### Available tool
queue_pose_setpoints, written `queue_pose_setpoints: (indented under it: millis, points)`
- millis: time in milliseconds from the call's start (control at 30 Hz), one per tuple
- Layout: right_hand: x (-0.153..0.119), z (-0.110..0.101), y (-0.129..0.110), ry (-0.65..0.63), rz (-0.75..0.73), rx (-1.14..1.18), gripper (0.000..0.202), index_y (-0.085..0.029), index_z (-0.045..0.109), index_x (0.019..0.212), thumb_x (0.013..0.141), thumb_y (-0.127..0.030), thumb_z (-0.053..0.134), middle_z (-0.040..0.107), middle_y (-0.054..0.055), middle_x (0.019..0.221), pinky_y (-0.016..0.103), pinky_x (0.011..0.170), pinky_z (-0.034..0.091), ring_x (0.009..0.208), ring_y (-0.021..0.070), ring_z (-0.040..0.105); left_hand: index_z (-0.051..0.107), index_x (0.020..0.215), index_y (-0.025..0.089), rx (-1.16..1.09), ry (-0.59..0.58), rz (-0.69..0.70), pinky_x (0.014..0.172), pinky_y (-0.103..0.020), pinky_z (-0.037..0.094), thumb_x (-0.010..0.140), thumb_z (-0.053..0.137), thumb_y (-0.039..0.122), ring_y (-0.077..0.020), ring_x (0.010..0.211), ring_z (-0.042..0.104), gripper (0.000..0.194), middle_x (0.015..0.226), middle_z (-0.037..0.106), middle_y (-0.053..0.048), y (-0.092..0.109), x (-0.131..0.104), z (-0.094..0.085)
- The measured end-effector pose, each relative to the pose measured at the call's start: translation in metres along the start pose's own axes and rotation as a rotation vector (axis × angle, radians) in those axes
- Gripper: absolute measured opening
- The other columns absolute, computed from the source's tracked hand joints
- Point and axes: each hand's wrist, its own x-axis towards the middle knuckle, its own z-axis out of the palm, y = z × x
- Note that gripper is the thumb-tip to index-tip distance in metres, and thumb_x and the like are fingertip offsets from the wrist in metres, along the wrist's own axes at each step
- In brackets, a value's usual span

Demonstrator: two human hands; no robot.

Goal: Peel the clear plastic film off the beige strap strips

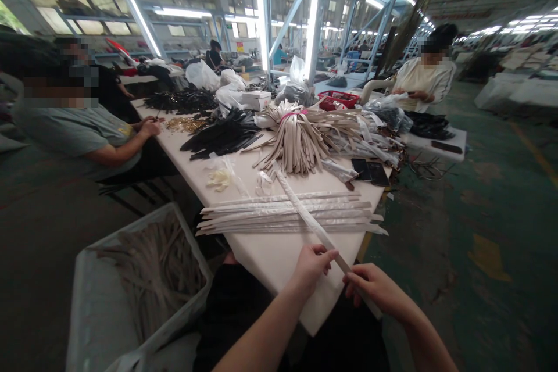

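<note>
A long pale strip (306, 216) runs diagonally from the tabletop toward me, over the row of strips. My left hand (314, 265) is closed on it near the table's front corner. Lower and to the right, my right hand (368, 283) pinches the same strip close to its near end. Several light strips (270, 219) lie side by side across the table (270, 256), just beyond my hands. Behind them stands a bundle of beige straps (296, 139) with a pink tie.
A white bin (82, 296) holding beige straps stands at the lower left. Black straps (224, 132), a phone (361, 169), yellowish gloves (218, 180) and a red basket (342, 99) are farther back. People sit at left and right.
</note>
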Motion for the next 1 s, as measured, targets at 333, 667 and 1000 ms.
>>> queue_pose_setpoints:
  millis: [333, 667, 1000]
  points:
    - [0.003, -0.005, -0.01, 0.072, -0.067, -0.058, 0.046, -0.015, 0.069, 0.084, 0.09, -0.057, 0.05, 0.071, 0.005, 0.074, 0.027, 0.057, 0.046, 0.056, 0.0169, 0.063, 0.069, 0.07, 0.011, -0.051, 0.018, 0.052, 0.047, -0.024, 0.031, 0.068, 0.079, 0.055, -0.0093, 0.047, 0.045, 0.046, 0.055, 0.057, -0.003, 0.005, 0.002, 0.0]
    - [0.044, -0.001, -0.028, 0.329, -0.108, 0.041, 0.053, -0.015, 0.057, 0.115, 0.091, -0.062, 0.046, 0.069, 0.004, 0.073, 0.026, 0.049, 0.044, 0.048, 0.0145, 0.057, 0.072, 0.076, 0.011, 0.022, -0.018, 0.183, 0.047, -0.024, 0.035, 0.073, 0.076, 0.049, -0.0116, 0.051, 0.05, 0.038, 0.06, 0.061, -0.004, 0.023, 0.009, -0.007]
    - [0.071, 0.01, -0.038, 0.247, -0.2, 0.099, 0.043, -0.015, 0.065, 0.091, 0.09, -0.056, 0.052, 0.061, 0.0, 0.057, 0.022, 0.049, 0.041, 0.05, 0.0126, 0.054, 0.063, 0.102, 0.012, -0.645, -0.159, -0.009, 0.084, -0.037, 0.055, 0.086, 0.065, 0.05, -0.0244, 0.095, 0.069, 0.041, 0.109, 0.069, -0.017, 0.068, 0.044, -0.063]
